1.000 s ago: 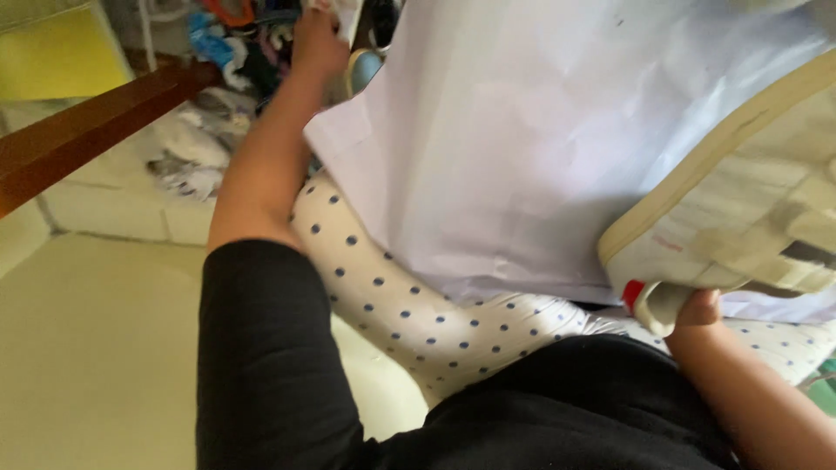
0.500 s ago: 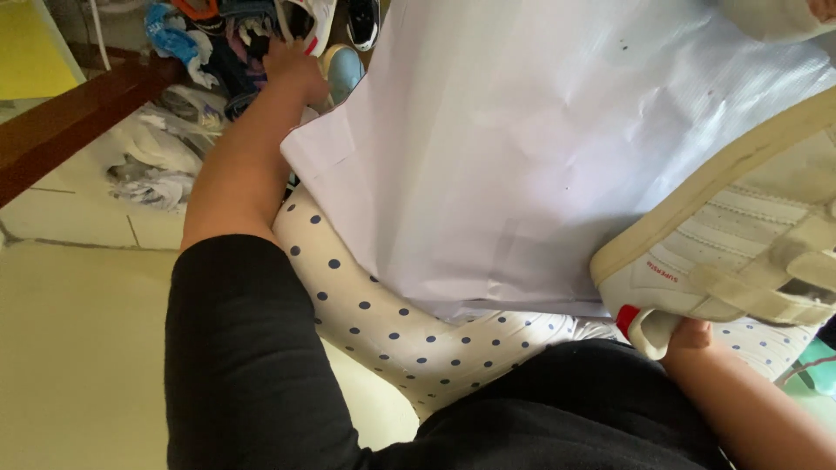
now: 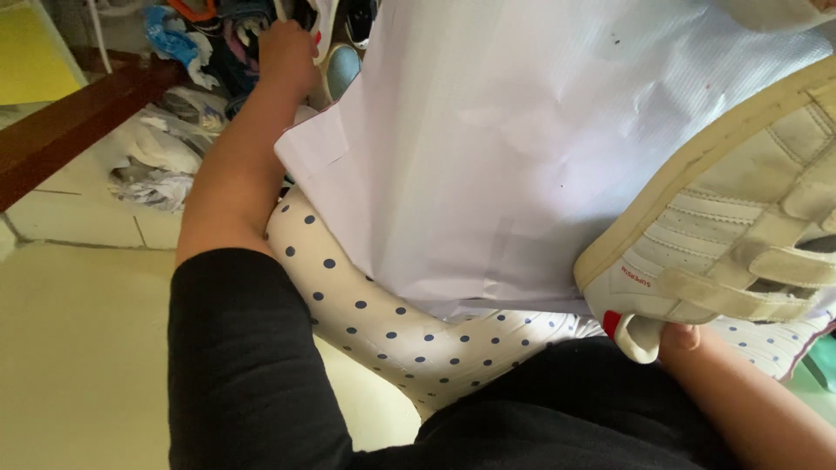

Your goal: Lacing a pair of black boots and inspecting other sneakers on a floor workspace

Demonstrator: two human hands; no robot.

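Observation:
A white strapped sneaker (image 3: 740, 226) with a tan sole sits at the right, over a large white sheet of paper (image 3: 514, 148) spread on my lap. My right hand (image 3: 684, 338) grips the sneaker at its heel from below; only a thumb or finger shows. My left hand (image 3: 287, 54) reaches far forward past the paper's corner into a heap of shoes and cloth, fingers curled there. What it holds is hidden. My leg in white dotted cloth (image 3: 383, 313) lies under the paper.
A dark wooden beam (image 3: 70, 130) crosses the upper left. Crumpled paper and plastic (image 3: 161, 161) lie on pale floor tiles behind it. A jumble of shoes and coloured cloth (image 3: 218, 30) fills the top edge. Cream floor (image 3: 78, 348) lies at the lower left.
My view has shifted, so the left arm and paper sit lower and further left in the picture. The left hand stays in the heap. The sneaker remains in my right hand.

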